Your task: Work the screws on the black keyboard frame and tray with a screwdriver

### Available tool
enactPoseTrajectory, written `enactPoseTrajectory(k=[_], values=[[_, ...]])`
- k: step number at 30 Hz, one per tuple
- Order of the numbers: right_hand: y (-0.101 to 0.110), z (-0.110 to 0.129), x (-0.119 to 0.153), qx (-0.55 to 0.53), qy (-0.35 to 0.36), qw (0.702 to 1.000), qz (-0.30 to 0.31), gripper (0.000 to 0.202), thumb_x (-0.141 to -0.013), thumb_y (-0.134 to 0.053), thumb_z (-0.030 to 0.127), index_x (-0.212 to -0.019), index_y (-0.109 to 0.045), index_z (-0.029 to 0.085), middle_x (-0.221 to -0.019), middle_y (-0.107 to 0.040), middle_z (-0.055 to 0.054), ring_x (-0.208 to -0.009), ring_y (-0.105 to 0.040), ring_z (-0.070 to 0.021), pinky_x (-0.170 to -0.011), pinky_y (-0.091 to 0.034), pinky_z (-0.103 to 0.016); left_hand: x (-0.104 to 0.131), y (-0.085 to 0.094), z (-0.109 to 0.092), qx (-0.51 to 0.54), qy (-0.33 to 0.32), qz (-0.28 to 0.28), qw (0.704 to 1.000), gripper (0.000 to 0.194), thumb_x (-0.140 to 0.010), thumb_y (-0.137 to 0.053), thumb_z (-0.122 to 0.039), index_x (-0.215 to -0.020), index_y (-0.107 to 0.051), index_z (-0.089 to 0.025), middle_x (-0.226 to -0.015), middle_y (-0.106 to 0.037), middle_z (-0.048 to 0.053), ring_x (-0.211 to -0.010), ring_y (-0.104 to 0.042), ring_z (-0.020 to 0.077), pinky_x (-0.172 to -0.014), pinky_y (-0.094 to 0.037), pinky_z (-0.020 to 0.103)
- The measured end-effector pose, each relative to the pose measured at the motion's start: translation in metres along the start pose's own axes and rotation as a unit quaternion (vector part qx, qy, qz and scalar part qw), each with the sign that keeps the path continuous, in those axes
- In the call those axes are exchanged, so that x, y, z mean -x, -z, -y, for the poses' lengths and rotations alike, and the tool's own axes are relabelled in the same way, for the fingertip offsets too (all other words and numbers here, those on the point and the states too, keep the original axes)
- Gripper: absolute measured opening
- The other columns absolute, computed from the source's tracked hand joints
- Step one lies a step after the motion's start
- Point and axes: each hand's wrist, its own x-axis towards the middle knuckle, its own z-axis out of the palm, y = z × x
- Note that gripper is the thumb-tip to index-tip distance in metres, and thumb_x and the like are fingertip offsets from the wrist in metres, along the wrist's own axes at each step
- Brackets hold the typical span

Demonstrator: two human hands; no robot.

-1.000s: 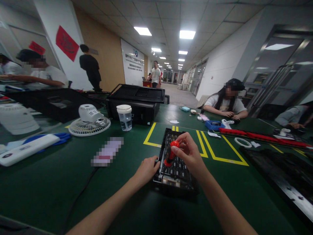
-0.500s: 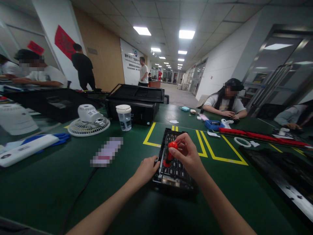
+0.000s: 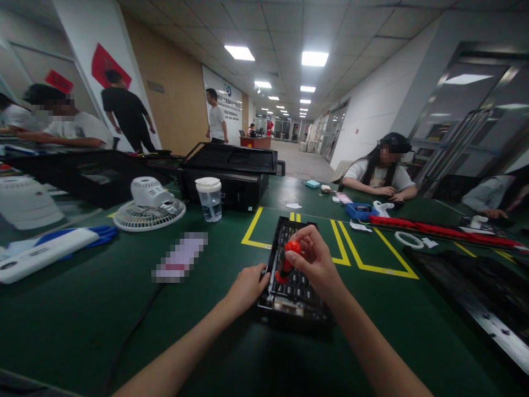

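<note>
On the green table in front of me sits a black rectangular case [image 3: 303, 286] with rows of honeycomb-like cells inside. My left hand [image 3: 249, 282] grips its left edge, thumb on the rim and the other fingers partly hidden. My right hand [image 3: 316, 259] pinches the red ball-shaped top of a small hand tool [image 3: 293, 248] between thumb and fingers. This tool has a dark shaft and a red round foot, and it stands slightly tilted over the cells. Whether the foot presses on them I cannot tell.
Leftward lie a blurred-out purple item [image 3: 179, 259] with a cable, a white fan [image 3: 151, 207] and a lidded cup [image 3: 210, 199]. A black toolbox [image 3: 223, 184] stands behind. Long black parts [image 3: 467, 292] and yellow tape marks [image 3: 388, 270] are at right. Other people sit across the table.
My hands, the case and the red-topped tool look almost unchanged. In the background, two standing people have moved to the left.
</note>
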Motion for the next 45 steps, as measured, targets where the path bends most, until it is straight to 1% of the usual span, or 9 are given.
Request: enactPoseTrajectory(k=[7,11,13,17,20,26,33,43,45], values=[[0.000,-0.007,-0.004,-0.129,-0.003,0.991,0.021,0.021,-0.076,-0.060,0.015,-0.084,-0.041,0.022,-0.096,-0.054,-0.001,-0.081,-0.057,-0.0129,-0.071,-0.046,-0.029,0.000,0.000,0.000,0.002,-0.004,-0.001,1.000,0.030,-0.085,-0.037,-0.034,-0.101,-0.058,-0.020,-0.090,-0.066,0.006,-0.083,-0.060,0.0180,-0.071,-0.040,0.025],[-0.001,-0.007,-0.004,-0.201,-0.020,0.978,0.051,0.023,-0.077,-0.059,0.013,-0.085,-0.039,0.022,-0.104,-0.057,-0.004,-0.088,-0.061,-0.0168,-0.083,-0.043,-0.039,0.000,-0.001,0.001,-0.001,-0.003,-0.003,1.000,0.029,-0.085,-0.037,-0.033,-0.099,-0.058,-0.020,-0.089,-0.066,0.006,-0.081,-0.060,0.0177,-0.069,-0.040,0.024],[-0.003,-0.006,-0.003,-0.229,-0.027,0.971,0.066,0.025,-0.077,-0.059,0.014,-0.084,-0.038,0.022,-0.105,-0.059,-0.005,-0.089,-0.062,-0.0181,-0.083,-0.043,-0.041,0.000,-0.001,0.001,-0.006,-0.002,-0.004,1.000,0.028,-0.085,-0.037,-0.033,-0.098,-0.058,-0.020,-0.088,-0.066,0.005,-0.081,-0.061,0.0176,-0.069,-0.040,0.024],[-0.006,-0.004,-0.002,-0.252,-0.047,0.963,0.085,0.027,-0.076,-0.061,0.014,-0.083,-0.036,0.023,-0.105,-0.061,-0.006,-0.085,-0.064,-0.0183,-0.070,-0.048,-0.033,0.000,0.000,0.001,-0.015,-0.006,-0.007,1.000,0.028,-0.085,-0.037,-0.033,-0.099,-0.057,-0.020,-0.089,-0.066,0.005,-0.081,-0.061,0.0176,-0.069,-0.040,0.024],[-0.007,-0.004,-0.002,-0.255,-0.056,0.961,0.092,0.028,-0.075,-0.061,0.015,-0.083,-0.035,0.023,-0.100,-0.063,-0.006,-0.078,-0.064,-0.0164,-0.063,-0.048,-0.028,-0.001,0.000,0.000,-0.023,-0.006,-0.006,1.000,0.028,-0.085,-0.037,-0.032,-0.101,-0.057,-0.021,-0.090,-0.066,0.005,-0.080,-0.061,0.0179,-0.067,-0.040,0.024],[-0.009,-0.008,-0.001,-0.256,-0.052,0.962,0.079,0.030,-0.073,-0.063,0.016,-0.082,-0.036,0.023,-0.083,-0.064,-0.001,-0.067,-0.059,-0.0118,-0.061,-0.045,-0.025,0.001,0.002,-0.001,-0.026,0.003,-0.003,1.000,0.028,-0.085,-0.036,-0.033,-0.096,-0.057,-0.018,-0.087,-0.066,0.007,-0.077,-0.061,0.0177,-0.064,-0.040,0.023],[-0.010,-0.009,-0.001,-0.262,-0.055,0.961,0.070,0.030,-0.072,-0.064,0.017,-0.082,-0.036,0.023,-0.079,-0.060,0.002,-0.065,-0.056,-0.0107,-0.060,-0.044,-0.024,0.002,0.003,-0.003,-0.026,0.010,0.003,1.000,0.028,-0.085,-0.036,-0.032,-0.096,-0.057,-0.018,-0.088,-0.066,0.006,-0.080,-0.061,0.0176,-0.066,-0.040,0.023],[-0.011,-0.007,-0.002,-0.252,-0.060,0.964,0.065,0.035,-0.069,-0.067,0.027,-0.082,-0.035,0.024,-0.078,-0.060,0.001,-0.068,-0.057,-0.0130,-0.061,-0.043,-0.025,0.001,0.004,-0.005,-0.017,0.018,0.011,1.000,0.029,-0.086,-0.036,-0.032,-0.094,-0.060,-0.018,-0.091,-0.066,0.007,-0.084,-0.061,0.0184,-0.071,-0.041,0.024],[-0.012,-0.006,-0.002,-0.269,-0.063,0.959,0.064,0.031,-0.070,-0.065,0.028,-0.081,-0.036,0.023,-0.076,-0.060,0.001,-0.069,-0.057,-0.0138,-0.060,-0.043,-0.025,0.001,0.003,-0.004,-0.013,0.011,0.008,1.000,0.029,-0.086,-0.036,-0.033,-0.094,-0.060,-0.018,-0.090,-0.066,0.007,-0.084,-0.061,0.0182,-0.071,-0.041,0.024]])
